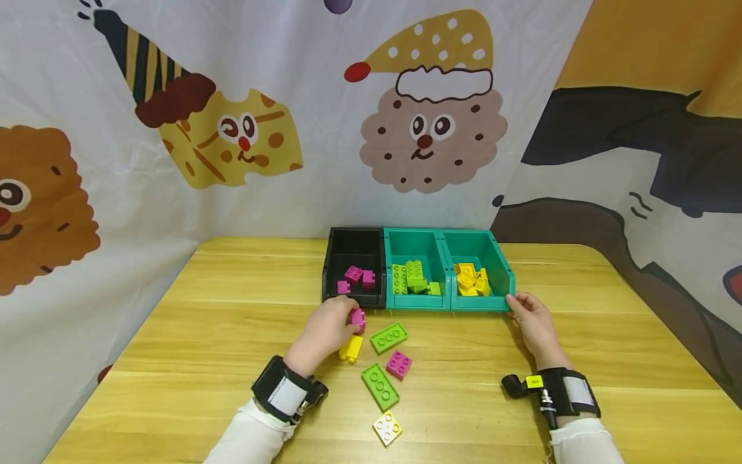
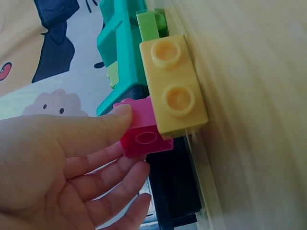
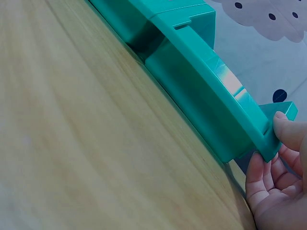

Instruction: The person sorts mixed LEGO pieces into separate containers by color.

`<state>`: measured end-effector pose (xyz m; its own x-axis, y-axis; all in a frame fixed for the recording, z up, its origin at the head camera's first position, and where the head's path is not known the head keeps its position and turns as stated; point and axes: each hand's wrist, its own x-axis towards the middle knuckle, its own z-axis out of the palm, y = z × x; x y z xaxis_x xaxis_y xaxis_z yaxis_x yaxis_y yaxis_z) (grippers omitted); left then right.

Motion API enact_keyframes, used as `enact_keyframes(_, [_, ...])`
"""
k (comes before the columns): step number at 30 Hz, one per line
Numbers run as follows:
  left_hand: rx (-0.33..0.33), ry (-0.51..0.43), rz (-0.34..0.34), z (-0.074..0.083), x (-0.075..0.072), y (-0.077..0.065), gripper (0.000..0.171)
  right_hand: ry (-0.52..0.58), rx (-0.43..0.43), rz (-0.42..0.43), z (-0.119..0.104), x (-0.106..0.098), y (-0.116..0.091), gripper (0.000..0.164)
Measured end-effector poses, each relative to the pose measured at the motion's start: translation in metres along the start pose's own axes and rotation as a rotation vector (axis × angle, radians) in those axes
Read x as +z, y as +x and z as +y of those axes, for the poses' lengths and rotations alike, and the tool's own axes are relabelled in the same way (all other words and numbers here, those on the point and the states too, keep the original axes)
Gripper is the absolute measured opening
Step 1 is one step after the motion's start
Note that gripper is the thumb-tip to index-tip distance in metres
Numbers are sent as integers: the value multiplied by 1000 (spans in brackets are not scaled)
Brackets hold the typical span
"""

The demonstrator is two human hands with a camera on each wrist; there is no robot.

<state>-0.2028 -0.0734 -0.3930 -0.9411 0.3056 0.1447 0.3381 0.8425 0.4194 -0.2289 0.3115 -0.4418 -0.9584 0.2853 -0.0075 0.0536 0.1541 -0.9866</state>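
My left hand (image 1: 329,327) pinches a magenta toy brick (image 2: 142,125) between thumb and fingers, just in front of the black bin (image 1: 355,241). A yellow brick (image 1: 350,349) sits right beside it; in the left wrist view this yellow brick (image 2: 175,86) partly covers the magenta one. At the right, my right hand (image 1: 534,322) grips the front corner of the right-hand teal bin (image 1: 509,283), thumb on one side and fingers underneath, as the right wrist view shows. Magenta bricks (image 1: 354,274) lie in the black bin, lime ones (image 1: 414,274) in the middle teal bin, yellow ones (image 1: 467,283) in the right.
On the wooden table (image 1: 452,386) lie two long lime bricks, one near the bins (image 1: 389,338) and one nearer me (image 1: 380,386). Between them is a magenta brick (image 1: 399,365), and closest to me a white-and-yellow brick (image 1: 387,428). A printed cloth (image 1: 324,193) hangs behind the bins.
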Motion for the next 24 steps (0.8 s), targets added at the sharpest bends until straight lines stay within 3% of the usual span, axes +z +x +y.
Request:
enact_keyframes(12, [23,-69,75,1,-12,2,29,12,22,9,0,-1,-1,16])
enact_keyframes(24, [58,-124,211,13,-52,21,36,-20,31,15,-1,-1,0,21])
